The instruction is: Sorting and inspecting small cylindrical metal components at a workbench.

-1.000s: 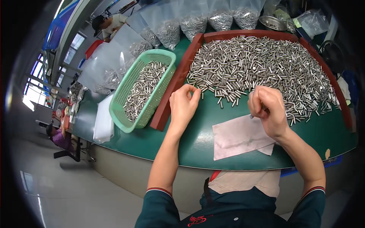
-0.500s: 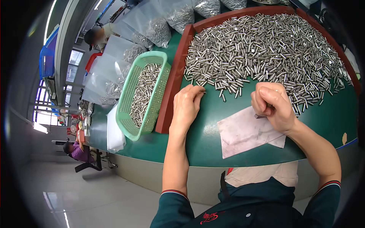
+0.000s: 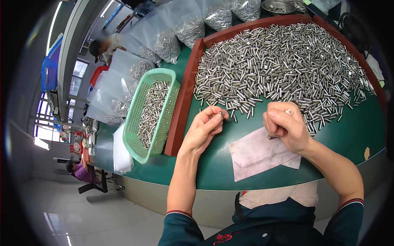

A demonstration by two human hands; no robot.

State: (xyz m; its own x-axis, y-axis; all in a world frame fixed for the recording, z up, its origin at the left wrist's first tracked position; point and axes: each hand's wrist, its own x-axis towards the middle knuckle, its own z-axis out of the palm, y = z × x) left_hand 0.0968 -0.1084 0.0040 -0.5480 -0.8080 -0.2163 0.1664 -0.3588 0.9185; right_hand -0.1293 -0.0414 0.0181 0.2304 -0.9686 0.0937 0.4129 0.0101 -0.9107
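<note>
A small metal pin [image 3: 221,115] is pinched between the thumb and index finger of my left hand [image 3: 203,129], at the near edge of a large heap of loose metal pins [image 3: 279,65]. My right hand [image 3: 289,128] is closed in a fist at the front of the heap. A shiny pin end [image 3: 288,111] shows at the top of that fist, and the tip of something dark pokes out below; the rest is hidden by the fingers. Under the right hand lies a stained pale pink cloth [image 3: 256,156] on the green table [image 3: 213,172].
Dark red wooden rails [image 3: 186,98] border the heap. Left of the rail stands a light green plastic basket [image 3: 130,139] with pins in it. Clear bags of pins [image 3: 166,45] line the back. A metal bowl [image 3: 279,6] sits behind the far rail. Two people are farther off at the left.
My left hand has drawn back slightly from the heap's edge and turned, so the pin in its fingertips now shows. My right hand stays a fist over the cloth. The whole view has shifted a little.
</note>
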